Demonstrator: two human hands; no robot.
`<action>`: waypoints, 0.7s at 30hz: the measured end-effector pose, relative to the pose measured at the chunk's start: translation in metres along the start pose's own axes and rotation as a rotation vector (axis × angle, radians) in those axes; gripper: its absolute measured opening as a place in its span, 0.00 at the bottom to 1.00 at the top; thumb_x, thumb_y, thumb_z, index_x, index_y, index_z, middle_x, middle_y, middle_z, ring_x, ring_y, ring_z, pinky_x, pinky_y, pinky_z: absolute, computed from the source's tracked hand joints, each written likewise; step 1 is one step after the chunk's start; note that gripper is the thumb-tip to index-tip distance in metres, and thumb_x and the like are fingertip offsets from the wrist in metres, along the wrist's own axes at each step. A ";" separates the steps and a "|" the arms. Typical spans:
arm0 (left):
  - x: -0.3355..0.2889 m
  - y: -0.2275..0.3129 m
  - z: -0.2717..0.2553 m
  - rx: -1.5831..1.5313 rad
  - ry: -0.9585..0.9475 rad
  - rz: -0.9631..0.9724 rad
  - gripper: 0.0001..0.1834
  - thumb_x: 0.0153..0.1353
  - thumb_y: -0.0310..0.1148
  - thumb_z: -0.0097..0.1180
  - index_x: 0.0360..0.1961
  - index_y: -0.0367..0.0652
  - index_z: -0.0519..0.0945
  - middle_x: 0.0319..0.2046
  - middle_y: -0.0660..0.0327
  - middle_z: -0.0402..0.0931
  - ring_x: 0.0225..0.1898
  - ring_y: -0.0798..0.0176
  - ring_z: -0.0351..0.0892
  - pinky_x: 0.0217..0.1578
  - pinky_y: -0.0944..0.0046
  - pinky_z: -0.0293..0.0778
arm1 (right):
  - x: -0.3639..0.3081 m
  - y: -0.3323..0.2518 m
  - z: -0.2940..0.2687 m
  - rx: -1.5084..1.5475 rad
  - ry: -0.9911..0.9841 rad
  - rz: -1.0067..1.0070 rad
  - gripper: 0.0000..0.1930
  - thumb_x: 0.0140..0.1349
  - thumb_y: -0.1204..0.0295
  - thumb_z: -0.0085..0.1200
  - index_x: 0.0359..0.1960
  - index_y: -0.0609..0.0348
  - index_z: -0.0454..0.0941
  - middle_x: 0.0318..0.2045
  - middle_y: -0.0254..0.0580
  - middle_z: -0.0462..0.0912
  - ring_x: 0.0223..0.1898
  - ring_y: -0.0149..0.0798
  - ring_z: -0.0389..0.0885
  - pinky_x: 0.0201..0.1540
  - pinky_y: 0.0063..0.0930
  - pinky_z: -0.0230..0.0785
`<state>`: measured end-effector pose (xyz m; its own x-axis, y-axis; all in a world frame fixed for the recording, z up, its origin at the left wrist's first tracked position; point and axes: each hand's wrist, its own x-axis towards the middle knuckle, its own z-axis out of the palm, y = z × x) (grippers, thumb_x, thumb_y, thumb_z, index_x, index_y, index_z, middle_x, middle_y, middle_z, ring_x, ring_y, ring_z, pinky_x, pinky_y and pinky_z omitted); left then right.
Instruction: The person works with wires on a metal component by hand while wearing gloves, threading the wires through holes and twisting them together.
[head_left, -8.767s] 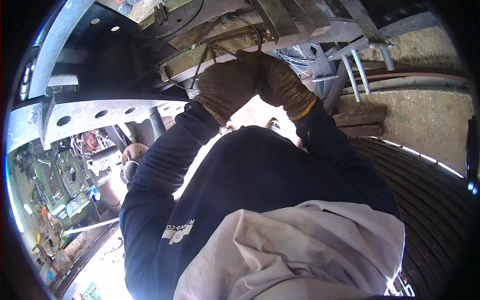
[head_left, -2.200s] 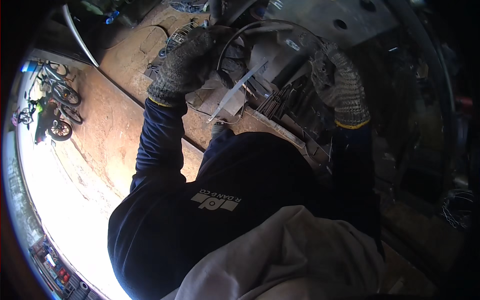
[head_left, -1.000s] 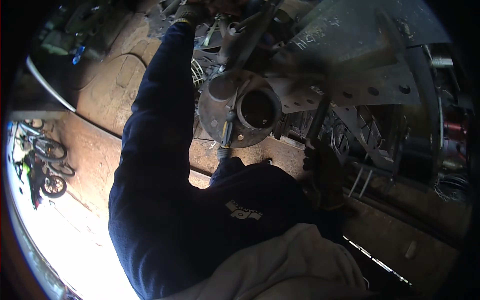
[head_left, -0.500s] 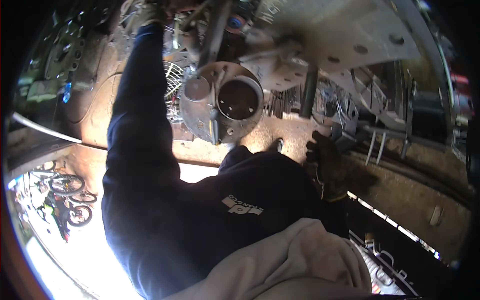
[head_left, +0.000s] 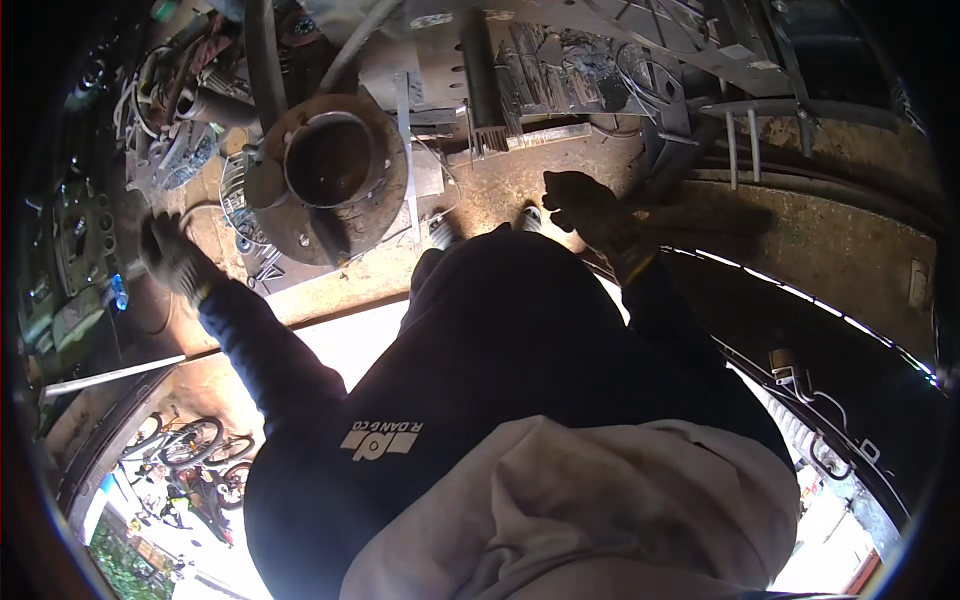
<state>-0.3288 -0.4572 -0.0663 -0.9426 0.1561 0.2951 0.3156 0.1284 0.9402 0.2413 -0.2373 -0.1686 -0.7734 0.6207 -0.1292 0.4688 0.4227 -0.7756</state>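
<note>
My left hand (head_left: 178,262), in a greyish work glove, is held out at the left with its fingers stretched loosely apart. It holds nothing I can see, and a round metal stand with a short pipe is the closest large thing on its right. The stand has a flat disc plate (head_left: 385,212) and an upright cylinder (head_left: 330,160) in its middle. My right hand (head_left: 595,218), in a dark glove, hangs right of my body. Its fingers are loosely bent and apart, with nothing visible in them.
A wire fan guard (head_left: 232,195) leans behind the stand. Metal rods and offcuts (head_left: 545,70) lie ahead, near a thick dark tube (head_left: 482,85). Bent bars (head_left: 800,175) run along the right. Bicycles (head_left: 195,445) stand outside at the lower left.
My left hand has drawn back from the far clutter to the left of the stand. The whole view has shifted, and the large holed metal plate has mostly left the picture.
</note>
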 end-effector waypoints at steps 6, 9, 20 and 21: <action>-0.129 -0.036 -0.055 0.229 -0.113 -0.165 0.20 0.76 0.39 0.49 0.57 0.33 0.77 0.45 0.54 0.82 0.35 0.65 0.83 0.34 0.67 0.79 | 0.004 0.078 0.000 0.408 -0.166 0.552 0.14 0.62 0.66 0.61 0.47 0.57 0.79 0.38 0.44 0.84 0.37 0.46 0.84 0.40 0.41 0.77; -0.206 -0.048 -0.090 0.528 -0.339 -0.012 0.20 0.75 0.39 0.49 0.58 0.35 0.76 0.37 0.59 0.80 0.29 0.67 0.79 0.29 0.66 0.75 | 0.002 0.105 0.008 0.832 -0.051 0.801 0.20 0.72 0.53 0.51 0.41 0.60 0.80 0.30 0.41 0.83 0.25 0.39 0.80 0.30 0.38 0.73; -0.423 0.060 -0.080 1.042 -1.046 -0.965 0.20 0.69 0.38 0.53 0.58 0.42 0.79 0.37 0.60 0.79 0.32 0.66 0.79 0.32 0.64 0.77 | -0.018 0.255 0.082 0.603 -0.210 0.822 0.23 0.74 0.51 0.47 0.33 0.61 0.78 0.23 0.40 0.78 0.20 0.37 0.75 0.22 0.35 0.68; -0.424 0.065 -0.074 1.056 -1.071 -0.973 0.20 0.69 0.38 0.54 0.58 0.41 0.79 0.38 0.59 0.79 0.34 0.65 0.79 0.33 0.64 0.78 | -0.019 0.267 0.090 0.574 -0.203 0.839 0.23 0.73 0.51 0.48 0.33 0.61 0.78 0.23 0.40 0.78 0.20 0.37 0.75 0.22 0.35 0.68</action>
<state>0.0830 -0.5879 -0.1176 -0.4746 0.0976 -0.8748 0.0796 0.9945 0.0677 0.3431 -0.1955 -0.4285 -0.3746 0.4250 -0.8241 0.6568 -0.5057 -0.5594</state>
